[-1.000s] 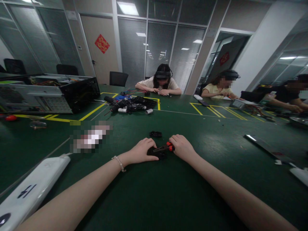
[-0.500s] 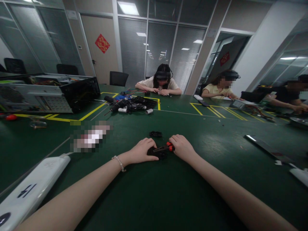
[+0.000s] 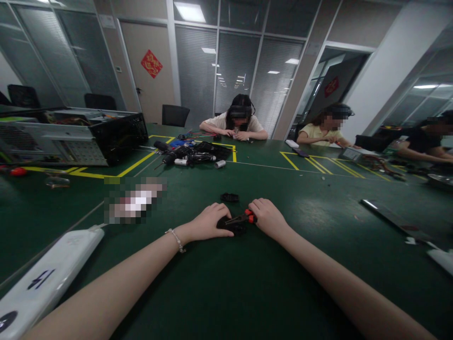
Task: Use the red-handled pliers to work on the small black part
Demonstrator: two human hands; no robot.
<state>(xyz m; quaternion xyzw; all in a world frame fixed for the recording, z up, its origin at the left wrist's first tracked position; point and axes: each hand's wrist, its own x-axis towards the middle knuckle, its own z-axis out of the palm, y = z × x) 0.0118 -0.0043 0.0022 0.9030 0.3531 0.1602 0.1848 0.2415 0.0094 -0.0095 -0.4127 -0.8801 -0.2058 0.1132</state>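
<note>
Center frame, the left hand [image 3: 212, 222], half-curled, gripped a black part [image 3: 239, 230]; right hand [image 3: 264, 216] curled tightly round red-handled pliers [image 3: 243, 217].

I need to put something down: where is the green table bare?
Bare: the table between both forearms, and most of it between the right hand and long dark strip. Crowded: by the left hand, with pliers and black parts, and back left, with the computer case and jumbled pile.
</note>
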